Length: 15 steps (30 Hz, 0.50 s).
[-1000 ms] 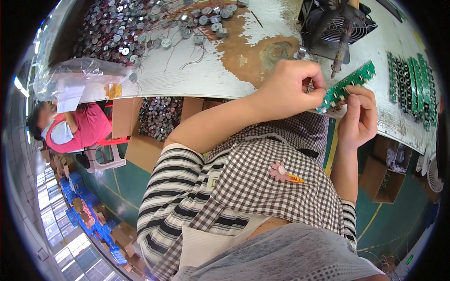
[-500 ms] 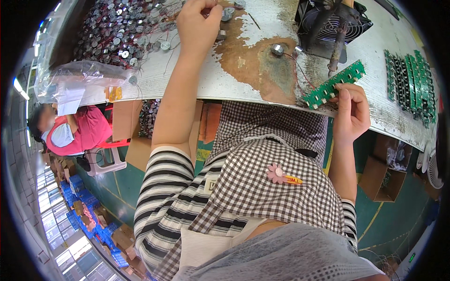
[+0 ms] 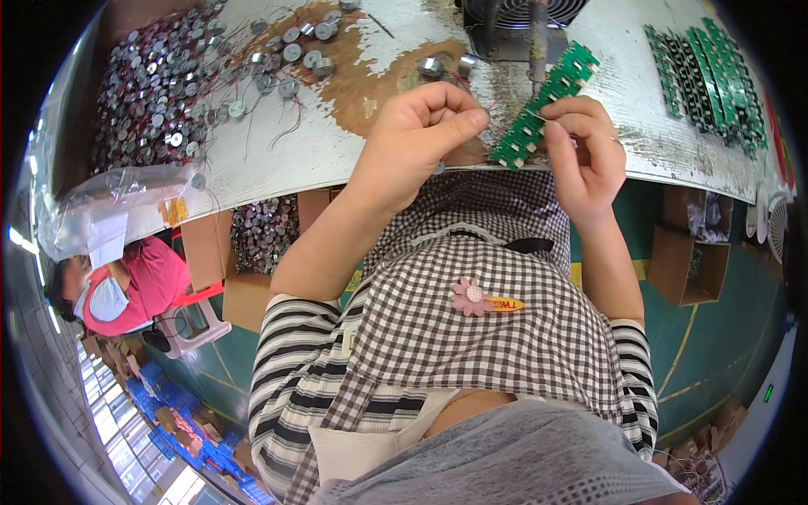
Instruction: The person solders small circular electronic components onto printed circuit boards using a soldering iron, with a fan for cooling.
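Note:
My right hand (image 3: 589, 156) pinches a long green circuit board (image 3: 543, 109) by its right edge, fingers closed. The board is tilted over the table's front edge, with small pale connectors along it. Close to its left side, my left hand (image 3: 425, 135) is closed with thumb and forefinger pressed together. A thin red wire (image 3: 493, 107) shows at those fingertips; what it leads to is mostly hidden. Just beyond my hands lie two silver round motors (image 3: 431, 66) with thin wires. Above the board, a discoloured metal rod (image 3: 537, 50) like a soldering iron points down.
A black fan (image 3: 497, 21) stands behind the rod. A heap of small round motors (image 3: 156, 93) with red wires lies at left, beside a clear plastic bag (image 3: 118, 189). Rows of green boards (image 3: 711, 84) lie at right. A person in pink (image 3: 147, 282) sits at far left.
My left hand has come back from the loose motors, toward me and right, to the board. My right hand has moved slightly left, and the board now tilts more steeply. The whole view has shifted.

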{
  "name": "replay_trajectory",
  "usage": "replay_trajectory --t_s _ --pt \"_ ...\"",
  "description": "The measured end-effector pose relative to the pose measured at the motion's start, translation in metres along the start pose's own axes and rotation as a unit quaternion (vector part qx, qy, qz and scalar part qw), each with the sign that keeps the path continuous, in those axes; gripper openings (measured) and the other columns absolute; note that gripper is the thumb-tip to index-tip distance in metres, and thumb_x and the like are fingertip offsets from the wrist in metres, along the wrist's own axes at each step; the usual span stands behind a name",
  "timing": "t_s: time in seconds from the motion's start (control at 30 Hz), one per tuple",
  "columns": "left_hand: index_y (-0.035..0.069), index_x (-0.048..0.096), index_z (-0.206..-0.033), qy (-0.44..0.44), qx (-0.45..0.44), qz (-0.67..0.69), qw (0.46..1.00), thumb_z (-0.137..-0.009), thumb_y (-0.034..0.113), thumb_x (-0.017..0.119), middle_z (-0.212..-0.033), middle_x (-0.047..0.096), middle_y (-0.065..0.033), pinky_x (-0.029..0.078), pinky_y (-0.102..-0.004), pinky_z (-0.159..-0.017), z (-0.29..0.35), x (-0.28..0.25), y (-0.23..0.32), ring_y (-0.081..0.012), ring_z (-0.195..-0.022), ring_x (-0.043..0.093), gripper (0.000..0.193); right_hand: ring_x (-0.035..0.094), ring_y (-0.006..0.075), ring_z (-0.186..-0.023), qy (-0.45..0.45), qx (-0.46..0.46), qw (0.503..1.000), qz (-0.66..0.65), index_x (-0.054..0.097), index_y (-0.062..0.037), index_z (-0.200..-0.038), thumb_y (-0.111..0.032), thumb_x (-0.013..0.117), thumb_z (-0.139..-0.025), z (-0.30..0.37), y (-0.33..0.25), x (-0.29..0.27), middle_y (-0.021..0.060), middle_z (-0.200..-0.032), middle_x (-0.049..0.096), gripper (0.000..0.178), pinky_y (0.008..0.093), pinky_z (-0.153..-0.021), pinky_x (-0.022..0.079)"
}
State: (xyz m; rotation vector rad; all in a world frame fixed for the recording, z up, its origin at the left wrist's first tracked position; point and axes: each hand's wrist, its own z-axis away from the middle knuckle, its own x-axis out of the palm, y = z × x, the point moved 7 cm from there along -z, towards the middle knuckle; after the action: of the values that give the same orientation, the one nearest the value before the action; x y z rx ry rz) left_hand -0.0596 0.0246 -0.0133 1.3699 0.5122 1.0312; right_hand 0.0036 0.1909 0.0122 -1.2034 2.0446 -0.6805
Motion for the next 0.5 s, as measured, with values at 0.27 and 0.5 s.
replay_trajectory --t_s 0.27,0.5 --pt "0.000 0.064 -0.088 0.010 0.009 -0.111 0.994 -0.083 0.008 0.068 -0.078 0.061 0.0024 0.042 -0.0163 -0.065 -0.009 0.018 -0.006 -0.0026 -0.072 0.054 0.011 0.056 0.0136 -0.060 0.007 -0.036 0.999 0.016 0.057 0.0035 -0.079 0.006 0.065 -0.077 -0.004 -0.008 -0.004 0.0154 -0.088 0.062 0.008 0.0224 -0.054 0.046" --pt "-0.002 0.062 -0.084 -0.010 0.081 -0.151 0.985 -0.078 0.003 0.067 -0.083 0.063 -0.0036 0.046 -0.0210 -0.067 -0.023 0.026 0.008 -0.0071 -0.076 0.056 0.009 0.058 0.0138 -0.061 0.023 -0.068 0.997 0.022 0.057 0.0035 -0.078 0.006 0.065 -0.077 -0.009 -0.011 -0.007 0.0161 -0.089 0.062 0.009 0.0222 -0.053 0.046"
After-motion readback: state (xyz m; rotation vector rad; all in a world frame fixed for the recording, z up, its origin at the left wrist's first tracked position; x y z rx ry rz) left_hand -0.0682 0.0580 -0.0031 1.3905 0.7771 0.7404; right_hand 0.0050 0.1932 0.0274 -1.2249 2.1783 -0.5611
